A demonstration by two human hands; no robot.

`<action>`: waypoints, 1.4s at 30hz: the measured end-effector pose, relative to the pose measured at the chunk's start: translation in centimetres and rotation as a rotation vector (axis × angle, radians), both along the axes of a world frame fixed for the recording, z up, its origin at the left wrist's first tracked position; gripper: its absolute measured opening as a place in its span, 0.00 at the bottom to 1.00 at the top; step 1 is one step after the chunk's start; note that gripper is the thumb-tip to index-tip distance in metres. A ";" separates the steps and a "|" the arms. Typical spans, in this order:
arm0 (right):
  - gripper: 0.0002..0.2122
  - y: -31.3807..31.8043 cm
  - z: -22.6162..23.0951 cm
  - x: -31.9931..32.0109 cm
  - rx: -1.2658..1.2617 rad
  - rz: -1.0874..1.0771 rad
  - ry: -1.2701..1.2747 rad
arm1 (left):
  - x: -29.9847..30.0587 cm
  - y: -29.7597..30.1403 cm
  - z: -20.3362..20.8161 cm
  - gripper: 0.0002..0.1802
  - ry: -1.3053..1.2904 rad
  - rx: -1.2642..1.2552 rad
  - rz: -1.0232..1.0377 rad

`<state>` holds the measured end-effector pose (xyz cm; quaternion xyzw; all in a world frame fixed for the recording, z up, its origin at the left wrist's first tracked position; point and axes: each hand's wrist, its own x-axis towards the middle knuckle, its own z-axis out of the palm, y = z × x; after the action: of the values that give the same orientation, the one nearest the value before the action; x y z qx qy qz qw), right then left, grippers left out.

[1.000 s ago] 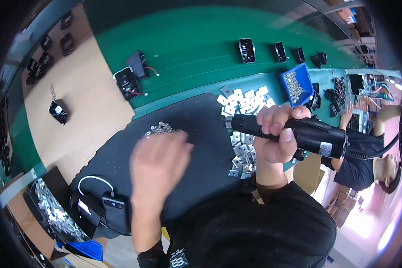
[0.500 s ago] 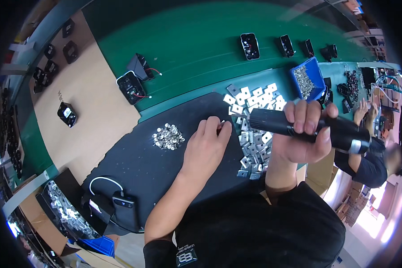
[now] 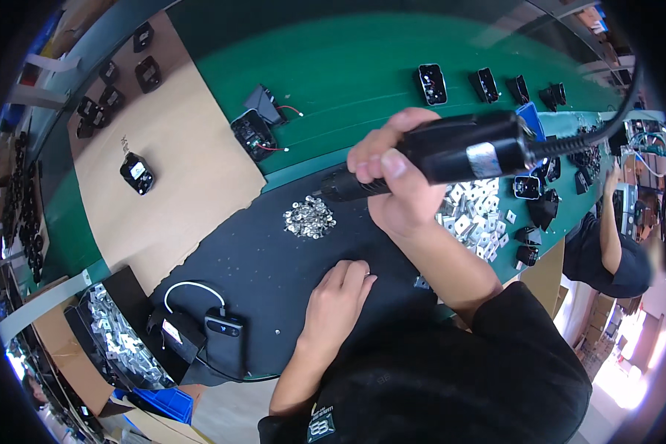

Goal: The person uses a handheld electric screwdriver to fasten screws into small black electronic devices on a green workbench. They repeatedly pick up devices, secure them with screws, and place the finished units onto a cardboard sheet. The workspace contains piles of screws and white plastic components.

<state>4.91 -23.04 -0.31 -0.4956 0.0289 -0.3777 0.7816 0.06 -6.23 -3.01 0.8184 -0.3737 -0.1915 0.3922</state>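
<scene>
My right hand (image 3: pixel 405 181) is wrapped round a black corded electric screwdriver (image 3: pixel 459 152), held nearly level. Its narrow end points left, at the far edge of a heap of small silver screws (image 3: pixel 308 222) on the black mat (image 3: pixel 251 288). Whether the bit touches a screw cannot be made out. Closer to me, my left hand (image 3: pixel 335 302) rests low over the mat with its fingers curled and pressed together. A tiny glint shows at its fingertips, too small to name. Behind my right forearm lies a pile of silver square plates (image 3: pixel 481 222) with holes.
Black housings (image 3: pixel 432 84) stand along the green surface (image 3: pixel 348 96), two with red wires at the left. Brown cardboard (image 3: pixel 177 170) carries more black parts. A power bank (image 3: pixel 224 344) with a white cable lies near left. At far right a person (image 3: pixel 610 251) works.
My right hand has swung the screwdriver left, from the plates to the screw heap. My left hand has drawn back toward me, away from the plates. The whole view has shifted slightly.
</scene>
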 end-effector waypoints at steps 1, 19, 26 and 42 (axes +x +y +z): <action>0.17 0.2 -0.3 0.4 0.004 0.005 0.020 | 0.1 0.5 0.1 0.11 0.014 -0.033 0.004; 0.18 -2.3 2.9 -5.3 0.195 0.101 -0.139 | 14.1 -0.7 1.3 0.08 -0.026 -0.157 0.636; 0.17 -2.6 2.0 -7.3 0.305 0.099 -0.089 | 18.0 -3.2 -0.6 0.08 -0.379 0.015 0.545; 0.17 -3.3 1.1 -6.6 0.305 0.144 -0.109 | 18.5 -2.3 2.0 0.13 -0.498 0.137 0.436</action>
<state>-1.68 -26.30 0.77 -0.3510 0.0080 -0.3384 0.8730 18.60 -8.49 -0.97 0.9252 -0.2604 0.0780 0.2648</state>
